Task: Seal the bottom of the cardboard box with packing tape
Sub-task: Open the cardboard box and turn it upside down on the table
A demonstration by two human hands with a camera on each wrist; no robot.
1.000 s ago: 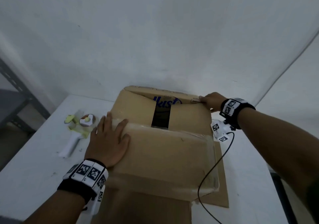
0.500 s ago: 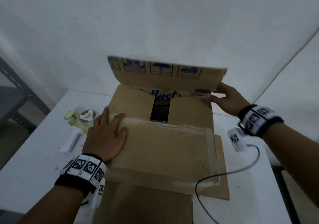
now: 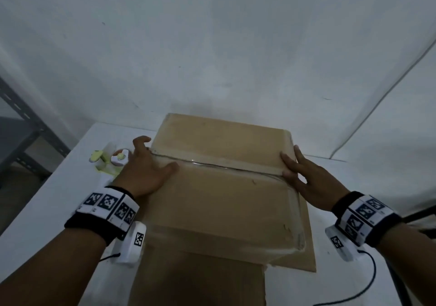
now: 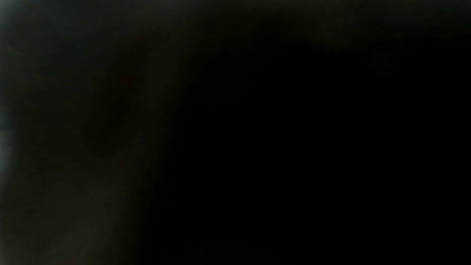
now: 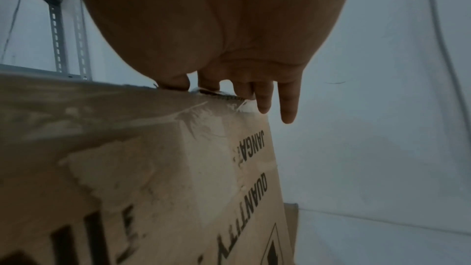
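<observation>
The brown cardboard box [image 3: 224, 199] stands on the white table with both top flaps folded flat, meeting at a seam [image 3: 212, 164] across the middle. Wrinkled clear tape clings to the near flap and the right side [image 5: 153, 168]. My left hand [image 3: 146, 171] rests on the left end of the seam, thumb flat on the cardboard and fingers bent over the left edge. With straight fingers [image 5: 288, 104], my right hand [image 3: 306, 178] presses on the right end of the seam. A yellow-green and white tape dispenser [image 3: 111, 161] lies left of the box, untouched. The left wrist view is dark.
A flat cardboard sheet [image 3: 309, 246] sticks out under the box on the right. A black cable [image 3: 368, 282] trails from my right wrist over the table [image 3: 47, 211]. A grey metal shelf [image 3: 23, 126] stands at far left, a white wall close behind.
The far flap, upright half a second ago, now lies flat and covers the opening. My right hand came from the far corner to the seam's right end; my left slid to its left end.
</observation>
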